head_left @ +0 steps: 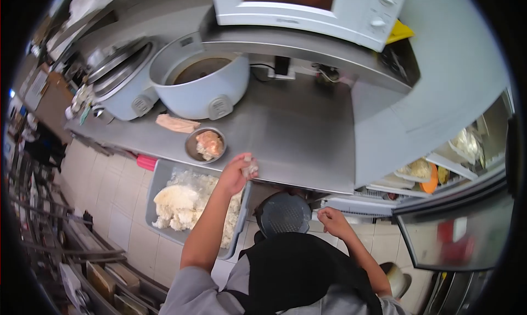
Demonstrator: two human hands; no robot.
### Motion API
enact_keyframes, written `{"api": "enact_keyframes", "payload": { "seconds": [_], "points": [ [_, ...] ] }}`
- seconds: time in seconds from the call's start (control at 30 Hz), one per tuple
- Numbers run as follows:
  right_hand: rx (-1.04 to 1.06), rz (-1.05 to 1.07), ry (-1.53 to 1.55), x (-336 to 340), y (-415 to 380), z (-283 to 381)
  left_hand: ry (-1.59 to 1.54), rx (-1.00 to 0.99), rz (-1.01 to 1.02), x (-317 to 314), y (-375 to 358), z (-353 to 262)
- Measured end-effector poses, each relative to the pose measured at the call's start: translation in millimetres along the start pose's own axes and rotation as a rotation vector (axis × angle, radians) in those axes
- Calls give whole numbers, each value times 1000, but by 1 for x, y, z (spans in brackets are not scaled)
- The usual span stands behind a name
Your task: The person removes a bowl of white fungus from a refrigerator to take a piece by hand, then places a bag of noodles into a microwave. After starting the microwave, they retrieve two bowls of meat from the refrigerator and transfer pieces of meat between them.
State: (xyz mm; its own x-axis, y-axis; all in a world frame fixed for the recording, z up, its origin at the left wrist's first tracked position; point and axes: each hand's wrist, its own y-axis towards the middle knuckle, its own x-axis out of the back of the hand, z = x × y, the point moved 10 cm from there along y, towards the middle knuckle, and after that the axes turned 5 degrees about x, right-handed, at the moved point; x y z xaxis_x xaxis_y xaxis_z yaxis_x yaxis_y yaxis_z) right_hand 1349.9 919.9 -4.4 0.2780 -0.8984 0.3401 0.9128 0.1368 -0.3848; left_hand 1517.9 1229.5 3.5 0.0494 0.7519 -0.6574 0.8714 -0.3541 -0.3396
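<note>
My left hand (pixel 235 175) is raised at the counter's front edge, its fingers closed around a small whitish, partly see-through lump (pixel 250 167). Just left of it on the counter sits a round metal bowl (pixel 190 146) with a pinkish-orange and white mass (pixel 209 145) inside. Below my left forearm, a grey tub (pixel 152 202) holds a heap of white rice (pixel 178 202), with clear plastic at its back. My right hand (pixel 336 223) hangs lower, in front of the open fridge's base, fingers curled in and nothing visible in them.
A pale pink folded cloth (pixel 177 123) lies by an open rice cooker (pixel 233 79); a lidded cooker (pixel 123 90) stands further left. A microwave (pixel 307 19) sits on the shelf above. The fridge door (pixel 455 235) stands open at right. A dark perforated stool (pixel 284 213) is before me.
</note>
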Motion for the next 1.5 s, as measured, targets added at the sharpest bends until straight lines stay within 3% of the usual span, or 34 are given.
{"api": "enact_keyframes", "payload": {
  "seconds": [0.07,0.13,0.2,0.23,0.27,0.43,0.5,0.53,0.6,0.67,0.73,0.87,1.1,1.3,1.33,1.4,1.5],
  "points": [
    [-26,22,-40,-3,-8,-22,-152,133,94,-26,-21,33],
    [23,27,-71,-8,-10,-64,-256,317,4,-45,-41,71],
    [35,89,-85,-20,-13,-99,-265,377,-78,-49,-46,112],
    [76,126,-186,-27,-12,-114,-229,449,4,-56,-48,132],
    [259,165,-304,-35,-8,-131,-195,508,75,-62,-51,149],
    [-44,160,-121,34,-34,-109,-83,651,4,-90,-60,195],
    [19,14,-105,77,-25,-124,-79,667,17,-106,-59,200],
    [71,-109,-93,109,-27,-108,-65,668,15,-113,-58,202],
    [-22,-131,-52,160,-42,-92,-56,660,58,-130,-57,206],
    [149,-308,-5,217,-63,-50,0,660,7,-138,-58,210],
    [117,-280,34,253,-88,-15,-4,645,16,-145,-58,215],
    [250,-383,129,309,-130,29,-8,621,-31,-152,-60,224],
    [359,-214,198,326,-159,51,-45,609,5,-187,-63,243],
    [385,134,153,274,-129,57,-61,597,14,-184,-71,247],
    [389,130,142,276,-130,65,-76,612,32,-182,-74,248],
    [626,181,45,270,-150,100,-31,603,5,-166,-77,246],
    [672,79,14,296,-190,144,-5,590,-66,-149,-81,235]
  ]
}}
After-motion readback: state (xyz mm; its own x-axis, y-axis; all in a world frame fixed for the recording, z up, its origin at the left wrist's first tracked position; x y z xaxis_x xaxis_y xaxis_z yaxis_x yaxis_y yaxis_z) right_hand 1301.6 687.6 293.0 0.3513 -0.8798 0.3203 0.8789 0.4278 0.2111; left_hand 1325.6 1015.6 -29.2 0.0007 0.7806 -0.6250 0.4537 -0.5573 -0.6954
